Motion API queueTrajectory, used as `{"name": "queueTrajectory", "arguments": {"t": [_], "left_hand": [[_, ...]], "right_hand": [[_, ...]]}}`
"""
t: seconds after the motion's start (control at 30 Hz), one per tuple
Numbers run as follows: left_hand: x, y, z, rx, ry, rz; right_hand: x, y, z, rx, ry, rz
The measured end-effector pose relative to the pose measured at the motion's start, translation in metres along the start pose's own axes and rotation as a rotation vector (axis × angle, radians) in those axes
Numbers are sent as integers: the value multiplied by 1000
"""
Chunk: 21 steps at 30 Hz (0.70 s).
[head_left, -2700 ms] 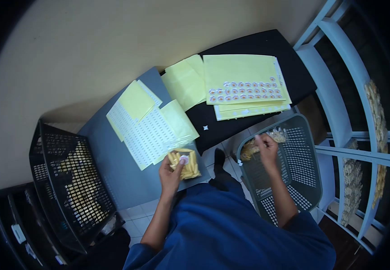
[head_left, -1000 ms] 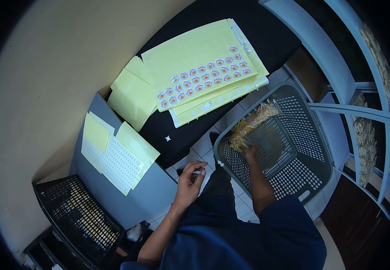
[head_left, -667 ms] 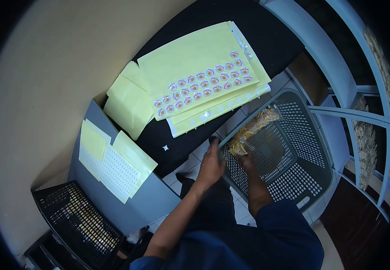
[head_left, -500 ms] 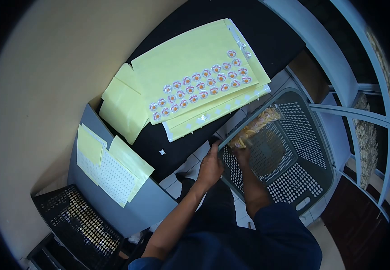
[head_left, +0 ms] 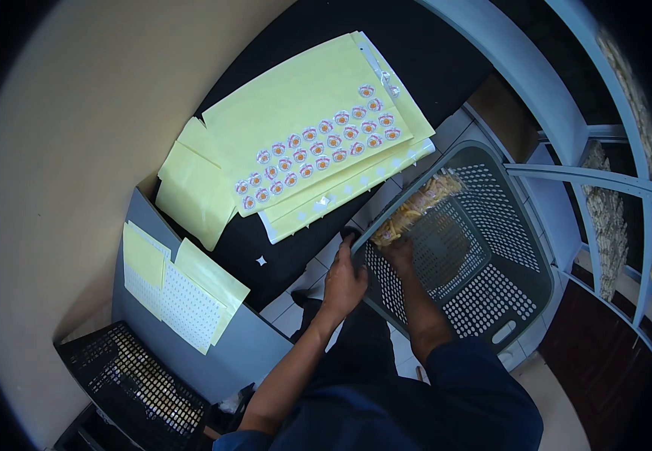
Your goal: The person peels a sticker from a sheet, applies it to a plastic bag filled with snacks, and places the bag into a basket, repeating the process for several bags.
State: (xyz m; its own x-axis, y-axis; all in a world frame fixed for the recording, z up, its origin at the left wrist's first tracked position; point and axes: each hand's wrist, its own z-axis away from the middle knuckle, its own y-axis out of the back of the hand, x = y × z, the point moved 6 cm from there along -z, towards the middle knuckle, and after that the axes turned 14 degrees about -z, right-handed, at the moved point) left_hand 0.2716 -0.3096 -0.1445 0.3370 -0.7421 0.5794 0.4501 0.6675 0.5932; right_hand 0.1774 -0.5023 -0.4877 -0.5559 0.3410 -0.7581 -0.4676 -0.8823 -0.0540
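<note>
1. Head view: the left hand point(head_left: 343, 279) grips the near rim of a grey plastic basket point(head_left: 491, 301), fingers curled over its edge.
2. Inside the same basket, the right hand point(head_left: 400, 249) reaches down to a clear bag of yellow snacks point(head_left: 416, 209); its fingers touch the bag's near end, though whether they are closed on it cannot be told.
3. That bag lies slanted along the basket's upper left wall, with the basket itself tilted on the tiled floor point(head_left: 296, 312) beside the person's blue-clad lap.
4. Just beyond the basket's rim runs a black worktop point(head_left: 296, 233), carrying a large yellow sheet point(head_left: 296, 105) dotted with rows of round orange-and-white stickers point(head_left: 315, 146), stacked on more yellow sheets.
5. Smaller pale yellow sheets point(head_left: 191, 192) lie to the left of that stack, touching it.
6. A lower grey worktop point(head_left: 243, 353) farther left holds a white sheet of small labels point(head_left: 172, 304), partly covered by yellow slips.
7. At the bottom left, a black mesh crate point(head_left: 134, 387) sits well apart from both hands.
8. A pale blue shelf frame point(head_left: 567, 131) stands to the right, with more bagged snacks on its shelves.
</note>
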Motion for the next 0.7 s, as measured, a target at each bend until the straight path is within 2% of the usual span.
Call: {"name": "queueTrajectory", "arguments": {"t": [0.03,0.13,0.23,0.3,0.37,0.43,0.5,0.57,0.63,0.67,0.7], "left_hand": [[3,3,2,3,9,-4],[10,13,14,134,-71,-73],[20,31,35,258,-196,-128],[27,52,57,308,-258,-97],[30,82,84,348,-309,-16],[12,107,109,306,-332,-2],[-2,149,146,329,-300,21],[-18,194,197,397,-314,-41],[-31,238,261,485,-313,-104],[-35,261,299,542,-302,-138],[-39,281,339,620,-289,-167]], "right_hand": [[-6,0,5,-13,20,42],[-38,5,40,12,-298,-16],[25,52,9,39,-188,141],[-36,63,18,130,1,703],[-96,66,34,425,399,545],[-164,52,51,397,688,459],[-235,21,64,318,672,382],[-296,-34,78,168,753,196],[-352,-117,116,-123,780,-55],[-376,-169,146,-203,711,-237],[-393,-212,167,-471,814,-160]]}}
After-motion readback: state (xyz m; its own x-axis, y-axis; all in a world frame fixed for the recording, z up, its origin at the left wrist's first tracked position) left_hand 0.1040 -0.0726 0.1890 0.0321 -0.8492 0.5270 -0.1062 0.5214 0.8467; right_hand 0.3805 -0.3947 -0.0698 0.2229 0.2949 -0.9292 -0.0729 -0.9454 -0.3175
